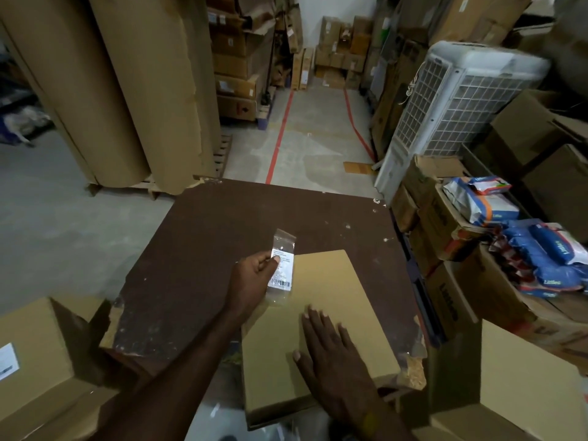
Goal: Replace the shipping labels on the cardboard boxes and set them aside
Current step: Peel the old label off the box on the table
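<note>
The left hand [254, 275] pinches a label [281, 269] in clear film above the box [331, 300], which lies flat on the bench [197, 249]. The right hand [331, 354] presses it, fingers spread. The box top looks bare: sticking and setting aside remain.

You are standing at a worn dark-brown table [222, 249] with chipped corners in a dim storeroom. Grey concrete floor [63, 218] is stretching ahead, marked by red tape lines [280, 135]. Tall brown paper rolls [127, 90] are leaning on your left; a white air cooler [451, 103] is standing on your right before a pale back wall [310, 14].
</note>
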A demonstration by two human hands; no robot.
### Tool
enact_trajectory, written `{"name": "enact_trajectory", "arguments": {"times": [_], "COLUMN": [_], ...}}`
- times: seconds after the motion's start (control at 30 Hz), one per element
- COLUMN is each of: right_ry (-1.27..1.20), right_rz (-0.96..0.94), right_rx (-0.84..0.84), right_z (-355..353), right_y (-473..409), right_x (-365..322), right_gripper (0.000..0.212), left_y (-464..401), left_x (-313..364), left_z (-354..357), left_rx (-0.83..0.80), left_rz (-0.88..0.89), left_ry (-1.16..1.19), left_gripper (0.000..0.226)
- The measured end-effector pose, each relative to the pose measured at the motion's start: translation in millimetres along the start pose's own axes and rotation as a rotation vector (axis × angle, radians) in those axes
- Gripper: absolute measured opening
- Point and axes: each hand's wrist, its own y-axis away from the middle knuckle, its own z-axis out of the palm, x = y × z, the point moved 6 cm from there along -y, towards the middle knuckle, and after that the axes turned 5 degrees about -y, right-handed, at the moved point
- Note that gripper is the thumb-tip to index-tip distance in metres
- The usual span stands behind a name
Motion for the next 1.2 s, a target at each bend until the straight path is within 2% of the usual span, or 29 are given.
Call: {"name": "enact_trajectory", "arguments": {"times": [0.07,0.17,0.27,0.37,0.47,0.57,0.7,0.8,0.93,1.07,1.2], "right_ry": [0.094,0.026,0.031,0.012,-0.065,0.083,0.012,0.01,-0.017,-0.042,0.013], "right_rz": [-0.013,0.01,0.044,0.057,0.015,-0.009,0.02,0.067,0.033,0.032,0.05], "right_rx": [0.082,-0.013,0.039,0.019,-0.028,0.08,0.025,0.084,0.028,-0.031,0.02], "right_z": [-4,-3,-12,-12,0,2,-3,-14,-5,7,-2], "right_y": [8,-14,-48,-47,-7,18,-18,-50,-25,13,-18], "right_x": [0,4,8,4,-2,-2,5,6,-2,0,1], "right_gripper": [0.079,0.082,0.091,0.095,0.085,0.071,0.088,0.094,0.097,0.09,0.084], "left_y": [2,1,-4,-5,-1,3,2,-2,-4,4,7], "left_x": [-1,0,0,0,-2,-2,1,2,-2,-2,1], "left_z": [-1,1,3,2,0,-1,0,0,-1,-3,-2], "left_rx": [0.014,-0.003,-0.011,0.008,0.017,0.019,0.007,0.011,0.036,0.042,0.013], "left_rz": [0.012,0.029,0.028,0.018,0.009,-0.011,0.004,0.018,0.002,0.008,0.016], "left_ry": [-0.028,-0.033,-0.037,-0.044,-0.022,-0.019,-0.043,-0.062,-0.087,-0.079,-0.05], "left_gripper": [0.033,0.03,0.033,0.035,0.034,0.034,0.034,0.034,0.04,0.037,0.035]}}
